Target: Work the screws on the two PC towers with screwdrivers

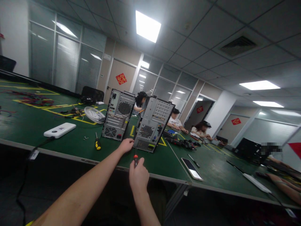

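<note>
Two computer cases stand upright on the green table with their rear panels towards me. My right hand [139, 175] is closed around a screwdriver [135, 159] with a red and grey handle, its shaft pointing up at the lower left of the right computer case [150, 125]. Close to that same corner, my left hand [127, 145] has its fingers curled together; whatever they pinch is too small to make out. The left computer case [117, 116] is just beyond my left hand. A yellow and black screwdriver [97, 143] lies left of it, near several small screws [86, 138].
On the green table [162, 166] lie a white power bank [60, 130] with a cable, a white fan grille [94, 114], a phone [191, 168] and a dark pen-like item [193, 160]. Black cables [183, 142] lie to the right. Several people sit across and along the table.
</note>
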Demonstrator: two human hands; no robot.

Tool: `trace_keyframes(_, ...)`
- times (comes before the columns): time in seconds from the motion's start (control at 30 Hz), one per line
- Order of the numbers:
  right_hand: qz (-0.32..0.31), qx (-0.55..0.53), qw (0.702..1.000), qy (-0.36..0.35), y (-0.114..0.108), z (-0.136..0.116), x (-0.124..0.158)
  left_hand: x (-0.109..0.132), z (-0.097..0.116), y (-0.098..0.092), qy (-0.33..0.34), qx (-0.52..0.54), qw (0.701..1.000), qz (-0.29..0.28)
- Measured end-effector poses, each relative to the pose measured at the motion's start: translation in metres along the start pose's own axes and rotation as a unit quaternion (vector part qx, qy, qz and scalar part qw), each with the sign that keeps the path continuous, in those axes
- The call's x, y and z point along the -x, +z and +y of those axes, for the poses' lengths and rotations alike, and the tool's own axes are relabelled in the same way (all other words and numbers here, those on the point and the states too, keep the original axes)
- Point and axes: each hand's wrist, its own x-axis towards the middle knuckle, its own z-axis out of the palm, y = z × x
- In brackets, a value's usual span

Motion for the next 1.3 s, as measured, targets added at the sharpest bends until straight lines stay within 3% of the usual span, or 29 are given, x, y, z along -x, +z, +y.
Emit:
trace_keyframes(0.3,0.000,-0.019,1.000,0.011,-0.001,0.003,0.001,-0.002,-0.003,0.003,0.000,0.009,1.000,0.003)
trace_keyframes(1.03,-0.054,0.115,0.984,-0.127,-0.014,0.002,-0.022,-0.005,-0.007,0.005,0.003,0.009,1.000,0.007)
trace_keyframes(1.3,-0.057,0.117,0.983,-0.133,-0.016,-0.006,-0.023,-0.005,-0.008,0.004,-0.006,0.007,1.000,0.001)
